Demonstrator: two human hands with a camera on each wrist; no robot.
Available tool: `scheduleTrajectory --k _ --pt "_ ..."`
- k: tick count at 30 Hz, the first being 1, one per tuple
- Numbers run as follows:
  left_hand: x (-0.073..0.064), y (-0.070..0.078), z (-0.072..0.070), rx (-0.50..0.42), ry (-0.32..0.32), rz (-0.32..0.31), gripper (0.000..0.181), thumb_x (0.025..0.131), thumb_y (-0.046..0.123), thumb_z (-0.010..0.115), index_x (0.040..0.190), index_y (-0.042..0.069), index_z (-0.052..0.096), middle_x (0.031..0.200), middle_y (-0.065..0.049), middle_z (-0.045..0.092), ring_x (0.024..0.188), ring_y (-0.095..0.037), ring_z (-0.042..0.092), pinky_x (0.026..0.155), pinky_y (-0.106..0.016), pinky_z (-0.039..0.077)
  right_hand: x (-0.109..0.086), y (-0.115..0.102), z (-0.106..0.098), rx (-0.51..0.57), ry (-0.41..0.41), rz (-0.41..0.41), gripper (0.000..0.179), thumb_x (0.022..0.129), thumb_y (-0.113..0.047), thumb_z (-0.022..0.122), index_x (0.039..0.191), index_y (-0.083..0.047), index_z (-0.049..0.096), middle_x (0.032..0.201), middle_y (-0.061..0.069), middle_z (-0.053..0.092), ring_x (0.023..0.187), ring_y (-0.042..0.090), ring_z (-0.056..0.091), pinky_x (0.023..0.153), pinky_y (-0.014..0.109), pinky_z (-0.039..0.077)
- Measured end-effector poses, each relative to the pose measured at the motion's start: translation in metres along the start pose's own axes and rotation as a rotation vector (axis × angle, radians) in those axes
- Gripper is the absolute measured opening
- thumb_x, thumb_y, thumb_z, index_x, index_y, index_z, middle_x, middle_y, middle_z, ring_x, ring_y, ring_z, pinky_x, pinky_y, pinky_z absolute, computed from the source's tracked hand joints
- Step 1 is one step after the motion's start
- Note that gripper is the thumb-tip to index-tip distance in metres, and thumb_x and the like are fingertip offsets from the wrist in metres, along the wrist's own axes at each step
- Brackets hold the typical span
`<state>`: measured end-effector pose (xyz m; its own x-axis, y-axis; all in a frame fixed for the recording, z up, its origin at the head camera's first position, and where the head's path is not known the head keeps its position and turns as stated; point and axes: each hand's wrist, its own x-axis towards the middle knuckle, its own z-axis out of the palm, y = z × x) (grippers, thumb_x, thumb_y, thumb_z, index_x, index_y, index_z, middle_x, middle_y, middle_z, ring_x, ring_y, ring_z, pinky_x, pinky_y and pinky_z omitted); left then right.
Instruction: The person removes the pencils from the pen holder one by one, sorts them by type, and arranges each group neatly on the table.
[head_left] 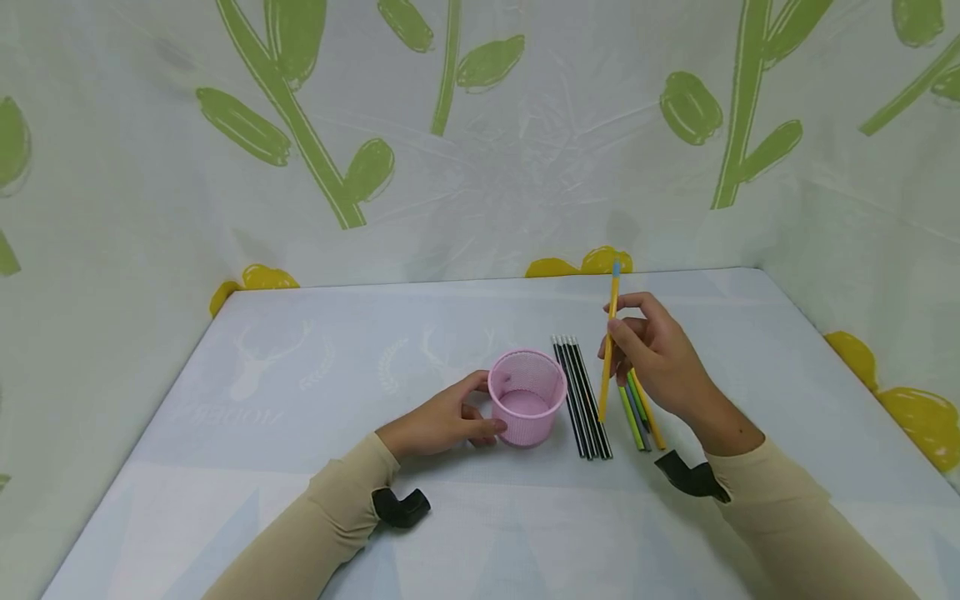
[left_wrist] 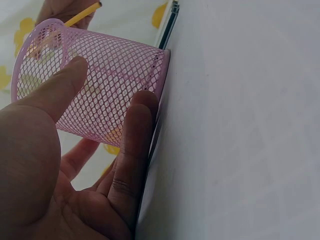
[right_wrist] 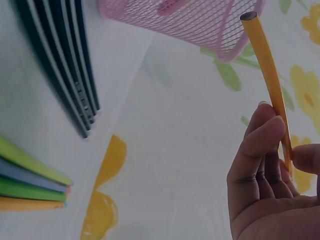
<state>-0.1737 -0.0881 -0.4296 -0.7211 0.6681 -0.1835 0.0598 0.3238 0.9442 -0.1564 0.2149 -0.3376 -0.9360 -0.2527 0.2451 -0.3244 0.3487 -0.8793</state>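
My left hand (head_left: 442,417) holds a pink mesh pen cup (head_left: 527,431) from its left side, thumb at the front and index finger at the back. The cup stands upright, and its bottom shows through the open top. In my right hand (head_left: 656,354), thumb and fingers pinch a yellow pencil (head_left: 611,310) that has a blue end at the top. This pencil is held near upright, right of the cup and above the table. The right wrist view shows the lower end of the yellow pencil (right_wrist: 270,70) dark and flat.
Several black striped pencils (head_left: 576,387) lie side by side just right of the cup. Farther right, under the right hand, lies a small group of green, grey and yellow pencils (head_left: 630,412). A pale patterned cloth covers the table (head_left: 360,358); a leaf-printed sheet (head_left: 555,167) hangs behind.
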Motion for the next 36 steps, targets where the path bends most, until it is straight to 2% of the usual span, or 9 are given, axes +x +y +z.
scheduleTrajectory --k 7,15,18,25,36 --pt "0.001 0.000 0.000 -0.004 -0.005 0.004 0.064 0.093 0.026 0.072 0.147 0.025 0.037 0.135 -0.009 0.050 0.089 -0.019 0.069 0.080 -0.034 0.057 0.000 0.014 -0.005 -0.053 0.003 0.072 0.028 0.108 -0.016 0.043 0.130 0.000 0.040 0.080 0.007 0.065 0.061 0.030 0.063 0.054 0.034 0.055" --pt "0.000 -0.001 0.001 -0.006 -0.001 -0.008 0.065 0.092 0.027 0.073 0.147 0.025 0.038 0.128 -0.008 0.053 0.086 -0.018 0.069 0.079 -0.033 0.057 0.003 0.033 -0.016 -0.110 0.006 0.204 0.034 0.106 -0.017 0.045 0.135 -0.001 0.038 0.086 0.021 0.062 0.063 0.030 0.062 0.057 0.034 0.056" --pt "0.000 -0.001 0.001 -0.006 -0.002 -0.008 0.065 0.092 0.027 0.073 0.147 0.025 0.037 0.128 -0.009 0.053 0.086 -0.019 0.069 0.079 -0.034 0.056 0.005 0.041 -0.020 -0.136 -0.008 0.248 0.038 0.106 -0.020 0.045 0.137 -0.001 0.037 0.088 0.020 0.063 0.063 0.026 0.063 0.057 0.033 0.056" --pt "0.001 0.000 -0.001 -0.003 0.005 -0.005 0.065 0.093 0.026 0.073 0.148 0.025 0.037 0.134 -0.009 0.051 0.087 -0.019 0.069 0.080 -0.034 0.056 0.009 0.051 -0.029 -0.210 -0.037 0.296 0.040 0.105 -0.022 0.047 0.138 -0.001 0.037 0.087 0.017 0.064 0.060 0.022 0.062 0.057 0.034 0.055" --pt "0.000 -0.001 0.000 -0.020 0.001 -0.016 0.066 0.093 0.027 0.073 0.148 0.025 0.037 0.127 -0.010 0.055 0.087 -0.019 0.069 0.080 -0.034 0.056 0.009 0.066 -0.042 -0.266 -0.116 0.378 0.043 0.104 -0.023 0.050 0.139 -0.001 0.038 0.086 0.013 0.060 0.060 0.020 0.061 0.057 0.033 0.054"
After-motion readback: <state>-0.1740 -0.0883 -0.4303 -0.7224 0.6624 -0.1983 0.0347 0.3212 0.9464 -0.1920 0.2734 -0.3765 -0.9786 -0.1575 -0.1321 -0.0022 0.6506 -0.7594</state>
